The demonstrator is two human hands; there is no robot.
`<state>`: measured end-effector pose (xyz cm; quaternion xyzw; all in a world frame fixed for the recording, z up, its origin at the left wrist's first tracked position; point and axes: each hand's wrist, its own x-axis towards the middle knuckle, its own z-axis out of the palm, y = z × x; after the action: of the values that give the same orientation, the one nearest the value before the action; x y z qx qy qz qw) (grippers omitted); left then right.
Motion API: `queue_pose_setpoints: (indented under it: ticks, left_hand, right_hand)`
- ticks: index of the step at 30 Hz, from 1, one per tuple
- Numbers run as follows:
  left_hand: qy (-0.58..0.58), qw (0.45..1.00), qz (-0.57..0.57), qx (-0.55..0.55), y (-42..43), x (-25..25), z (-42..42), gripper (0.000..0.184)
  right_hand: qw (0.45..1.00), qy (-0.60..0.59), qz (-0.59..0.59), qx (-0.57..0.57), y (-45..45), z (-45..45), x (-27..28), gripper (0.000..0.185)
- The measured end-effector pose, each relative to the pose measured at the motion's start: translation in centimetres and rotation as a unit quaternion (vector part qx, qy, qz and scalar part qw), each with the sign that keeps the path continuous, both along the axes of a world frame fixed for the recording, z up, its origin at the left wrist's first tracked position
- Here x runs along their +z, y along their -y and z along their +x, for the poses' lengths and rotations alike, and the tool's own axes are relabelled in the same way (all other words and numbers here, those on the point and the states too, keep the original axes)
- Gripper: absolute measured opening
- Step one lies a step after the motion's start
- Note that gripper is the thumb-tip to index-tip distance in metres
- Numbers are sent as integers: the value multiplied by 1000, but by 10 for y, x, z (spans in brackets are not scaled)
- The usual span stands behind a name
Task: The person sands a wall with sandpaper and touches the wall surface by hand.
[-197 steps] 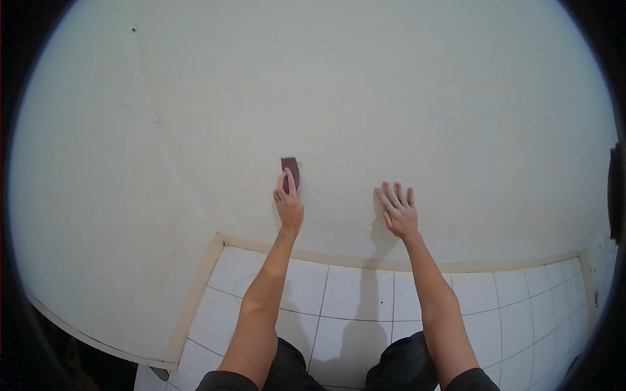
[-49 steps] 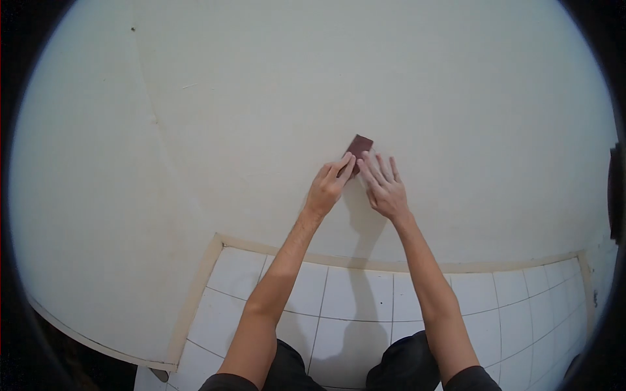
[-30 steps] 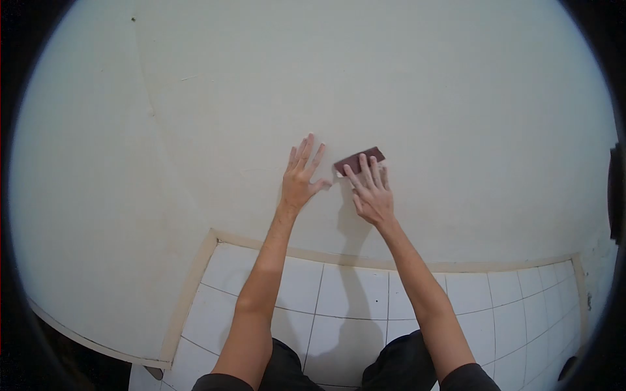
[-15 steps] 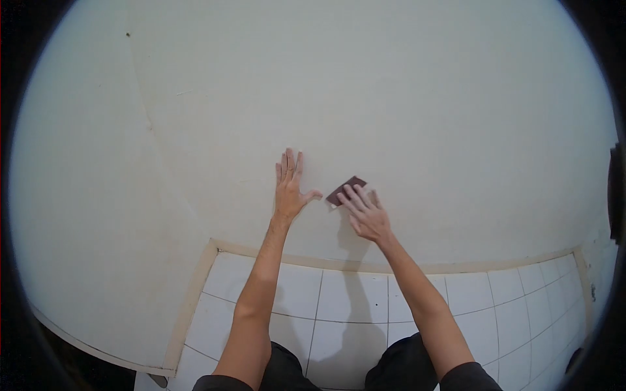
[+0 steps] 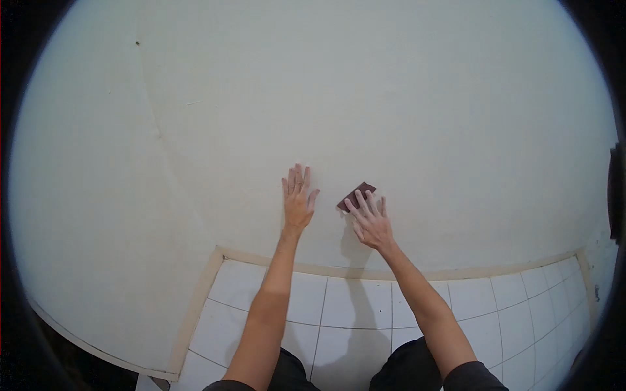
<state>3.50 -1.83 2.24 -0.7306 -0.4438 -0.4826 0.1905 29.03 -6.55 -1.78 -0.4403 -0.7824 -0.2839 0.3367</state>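
Against the pale wall (image 5: 417, 124), my right hand (image 5: 373, 225) presses a small dark reddish-brown sheet of sandpaper (image 5: 353, 197) flat with spread fingertips. The sheet lies tilted, its right end higher, and part of it is covered by the fingers. To the left, my left hand (image 5: 298, 199) rests on the wall with its palm toward it and its fingers stretched upward. Nothing is held in that hand. A short gap of bare wall separates it from the sandpaper.
White floor tiles (image 5: 355, 300) meet the wall along a beige skirting strip (image 5: 313, 269). A wall corner runs down at the left, with a small dark hole (image 5: 137, 43) near its top. Some dark object (image 5: 615, 195) stands at the right edge. My knees are at the bottom.
My left thumb has drawn in toward the fingers. Both hands appear slightly lower and farther right in view, as does the wall itself. The sandpaper stays under my right fingers.
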Motion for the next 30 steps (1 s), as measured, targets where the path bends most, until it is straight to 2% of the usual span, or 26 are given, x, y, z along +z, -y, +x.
queue_pose_setpoints:
  ticks: [2,5,9,10,13,14,17,20,23,27,30]
  left_hand:
    - [30,999,-12,8,-5,-3,10,70]
    - [86,996,2,35,-9,-8,31,67]
    - [100,995,-6,10,-4,-5,33,68]
    - [92,996,-8,4,-4,-4,30,69]
    - [65,998,-3,-15,4,0,24,74]
    - [54,998,2,-21,4,3,21,76]
    - [36,997,-46,-60,2,3,9,83]
    - [20,997,-47,-61,4,3,9,87]
    - [6,997,-69,-43,4,4,13,92]
    - [16,996,-72,-52,-2,1,14,92]
    - [9,997,-70,-45,-7,-1,14,93]
  right_hand:
    - [999,24,-35,-32,6,-19,22,69]
    - [999,9,-6,-47,2,-23,62,67]
    - [991,-57,73,-100,-7,4,66,66]
    - [988,-33,82,-128,-9,17,57,70]
    - [995,-30,50,-80,-11,28,6,73]
    - [999,8,19,-48,-8,23,-7,76]
    - [998,-14,-54,40,8,-11,-5,75]
    - [1000,12,-7,3,9,-23,34,73]
    - [995,-36,36,-85,10,-14,64,70]
    - [991,-22,76,-103,-4,15,29,72]
    - [1000,2,-7,-5,2,-6,-9,73]
